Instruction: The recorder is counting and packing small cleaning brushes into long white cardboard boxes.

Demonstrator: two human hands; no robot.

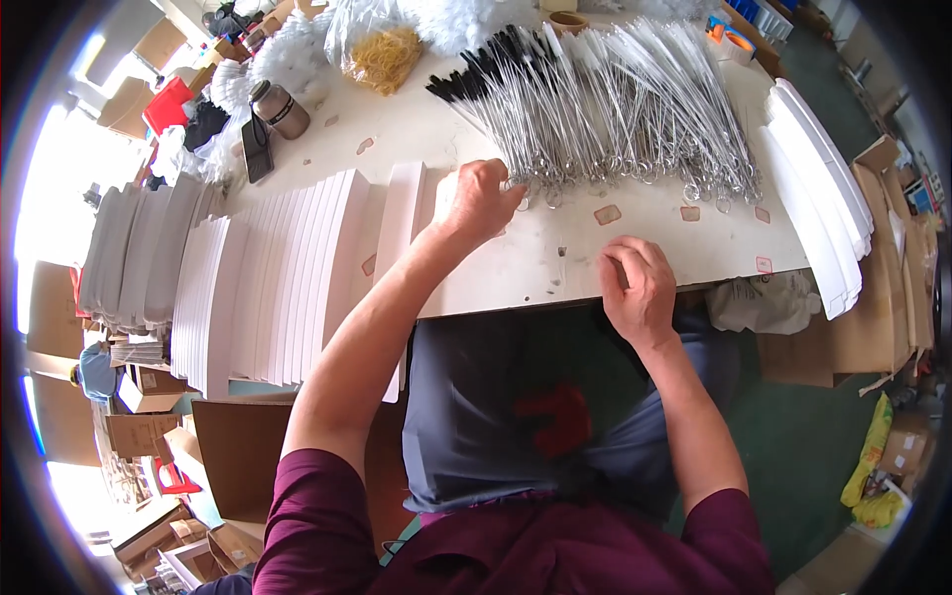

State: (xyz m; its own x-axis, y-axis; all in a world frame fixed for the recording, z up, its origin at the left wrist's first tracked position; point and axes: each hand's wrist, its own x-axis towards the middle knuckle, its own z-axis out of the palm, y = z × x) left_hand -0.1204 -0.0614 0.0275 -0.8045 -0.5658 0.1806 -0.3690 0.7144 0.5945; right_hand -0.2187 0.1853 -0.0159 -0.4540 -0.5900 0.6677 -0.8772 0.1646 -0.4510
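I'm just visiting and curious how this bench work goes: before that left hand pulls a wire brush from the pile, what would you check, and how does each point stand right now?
1. Left hand on the pile of wire brushes: ok, its fingers touch the looped ends at the near edge.
2. Firm hold on a single brush: cannot tell, the knuckles hide the fingertips.
3. Right hand out of the way: ok, it rests curled at the table edge, apart from the pile.
4. Right hand empty: cannot tell, the fingers are folded under.
5. Stacks of white cardboard pieces within reach: ok, they lie just left of the left hand.
6. Brushes untangled: cannot tell, the wires overlap closely.
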